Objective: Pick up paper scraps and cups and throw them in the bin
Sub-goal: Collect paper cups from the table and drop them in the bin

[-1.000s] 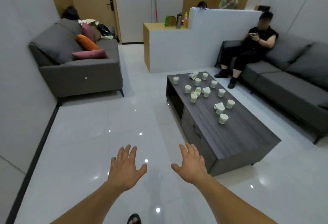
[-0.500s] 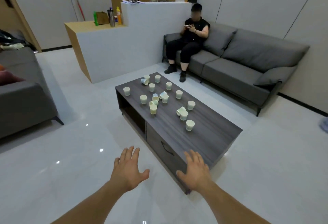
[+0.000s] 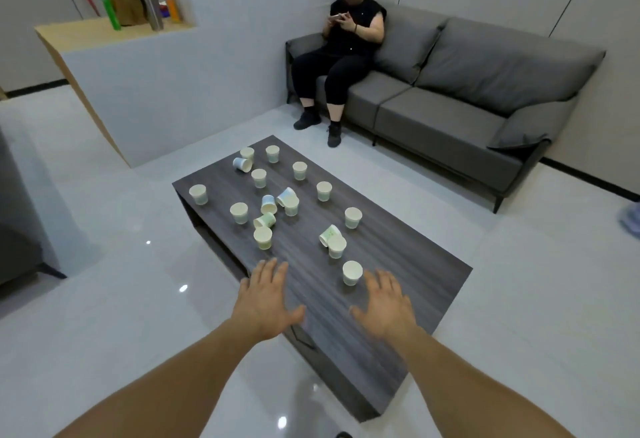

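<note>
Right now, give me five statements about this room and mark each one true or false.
1. The left hand and right hand are open above the dark wood-grain coffee table, holding nothing. True.
2. The right hand grips the nearest pale paper cup. False: that cup stands ungripped, just left of the hand's fingertips.
3. Every cup on the table stands upright. False: several lie on their sides, such as the green-printed tipped cup.
4. A person in black clothes sits on the grey fabric sofa.
True.
5. A bin stands beside the table. False: no bin is in view.
</note>
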A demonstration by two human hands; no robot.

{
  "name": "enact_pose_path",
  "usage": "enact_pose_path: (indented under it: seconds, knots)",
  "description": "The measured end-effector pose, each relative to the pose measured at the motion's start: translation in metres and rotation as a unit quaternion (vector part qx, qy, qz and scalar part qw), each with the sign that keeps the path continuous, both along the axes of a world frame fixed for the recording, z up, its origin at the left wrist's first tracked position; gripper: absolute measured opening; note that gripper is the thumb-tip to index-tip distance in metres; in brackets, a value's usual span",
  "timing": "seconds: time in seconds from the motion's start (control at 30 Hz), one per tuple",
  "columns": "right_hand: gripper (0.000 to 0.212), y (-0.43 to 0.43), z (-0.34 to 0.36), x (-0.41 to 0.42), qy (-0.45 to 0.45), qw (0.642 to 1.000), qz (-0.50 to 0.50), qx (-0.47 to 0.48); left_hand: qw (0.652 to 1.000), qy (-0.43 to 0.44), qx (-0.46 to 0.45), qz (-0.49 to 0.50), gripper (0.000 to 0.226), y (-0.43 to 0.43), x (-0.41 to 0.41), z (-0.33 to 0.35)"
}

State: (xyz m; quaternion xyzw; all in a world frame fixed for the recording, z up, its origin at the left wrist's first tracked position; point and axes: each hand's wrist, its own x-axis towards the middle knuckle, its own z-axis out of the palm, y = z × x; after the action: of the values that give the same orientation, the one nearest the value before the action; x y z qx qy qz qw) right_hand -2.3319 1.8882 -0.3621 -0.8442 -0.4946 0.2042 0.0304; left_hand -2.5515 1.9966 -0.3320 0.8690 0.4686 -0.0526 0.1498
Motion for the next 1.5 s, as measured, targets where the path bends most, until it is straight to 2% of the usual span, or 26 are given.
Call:
enact_pose_path:
  seconds: [0.27, 0.53, 0.7, 0.87, 1.0, 1.1, 1.17, 1.27, 1.4, 1.47, 1.5]
  knots:
    - [0.082, 0.086, -0.043, 0.032, 0.028, 0.997, -0.054, -0.040, 0.997, 0.017, -0.050, -0.054, 0.097, 0.117, 0.065, -0.047]
    - [0.082, 0.167, -0.115, 0.051, 0.050, 0.976, -0.185, -0.101, 0.977, 0.052, -0.128, -0.163, 0.102, 0.224, 0.120, -0.136]
    - [0.082, 0.206, -0.176, 0.074, 0.055, 0.965, -0.235, -0.104, 0.963, 0.072, -0.155, -0.210, 0.101, 0.252, 0.144, -0.192]
    - [0.088, 0.223, -0.245, 0.097, 0.070, 0.961, -0.238, -0.120, 0.960, 0.066, -0.165, -0.217, 0.102, 0.259, 0.158, -0.249]
    - [0.081, 0.227, -0.280, 0.100, 0.109, 0.953, -0.253, -0.129, 0.956, 0.041, -0.187, -0.221, 0.104, 0.259, 0.165, -0.282]
    - [0.074, 0.229, -0.279, 0.087, 0.153, 0.940, -0.297, -0.072, 0.954, 0.008, -0.212, -0.211, 0.104, 0.256, 0.167, -0.293]
    - [0.076, 0.230, -0.268, 0.077, 0.224, 0.921, -0.319, -0.008, 0.948, -0.018, -0.245, -0.204, 0.103, 0.253, 0.168, -0.292]
    - [0.078, 0.237, -0.247, 0.067, 0.311, 0.905, -0.286, 0.042, 0.937, -0.046, -0.286, -0.194, 0.099, 0.255, 0.169, -0.284]
    - [0.087, 0.253, -0.226, 0.070, 0.382, 0.896, -0.224, 0.040, 0.926, -0.098, -0.323, -0.170, 0.076, 0.264, 0.171, -0.271]
    - [0.079, 0.260, -0.224, 0.080, 0.394, 0.893, -0.212, 0.048, 0.933, -0.107, -0.309, -0.148, 0.070, 0.269, 0.168, -0.269]
    - [0.074, 0.263, -0.226, 0.088, 0.350, 0.908, -0.220, 0.067, 0.941, -0.108, -0.295, -0.129, 0.070, 0.272, 0.164, -0.269]
